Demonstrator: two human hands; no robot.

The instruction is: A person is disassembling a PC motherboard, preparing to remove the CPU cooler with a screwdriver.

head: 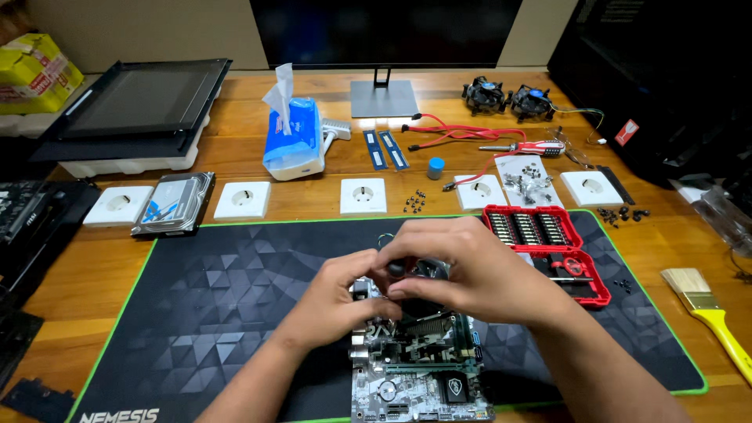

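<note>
Both my hands grasp the black cooler fan (419, 286) over the motherboard (419, 368): left hand (337, 294) steadies; right hand (462, 270) pinches a push-pin; seating step; next move likely requires even downward pressure.

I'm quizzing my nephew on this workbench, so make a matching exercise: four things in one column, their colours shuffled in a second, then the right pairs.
Things:
1. bit set case
2. paintbrush handle
3. tissue pack
4. wall sockets

Colours:
A. white
B. blue
C. red
D. yellow

Pairs: 1-C, 2-D, 3-B, 4-A
</note>
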